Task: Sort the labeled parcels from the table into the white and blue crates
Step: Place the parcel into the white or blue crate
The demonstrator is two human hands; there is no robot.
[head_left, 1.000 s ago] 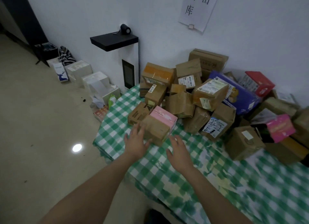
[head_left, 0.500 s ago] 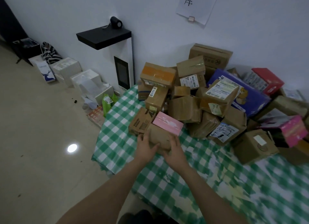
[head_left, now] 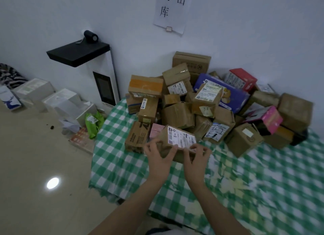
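Floor, far left: a striped item cut off by the frame edge, kind not readable. Beside it a blue-and-white carton, partly cut off. Next, white boxes along the wall, printing too faint to read. A green bag lies against the table's left edge, its lower part behind the cloth.

Wall: a white kiosk with a dark screen and black top; its base is hidden behind the table. A paper sign is cropped at the top.

Table: green-and-white checked cloth, blurred toward the right. The pile of parcels is stacked against the wall, many items overlapping, most labels illegible. A brown box with black print stands at the pile's front left; a pink box behind it is mostly covered.

Held parcel: brown carton at the pile's near edge, tilted, white label facing up, handwritten "4-3" legible, small print not. Its underside is hidden, so whether it touches the cloth cannot be told.

Left hand: fingers curled over the parcel's near left corner, thumb along the near edge, gripping.

Right hand: fingers bent onto the near right edge just below the label, gripping. The parcel sits between both hands.

Further right: a purple pack, a red box and a pink-sided box, each partly buried.
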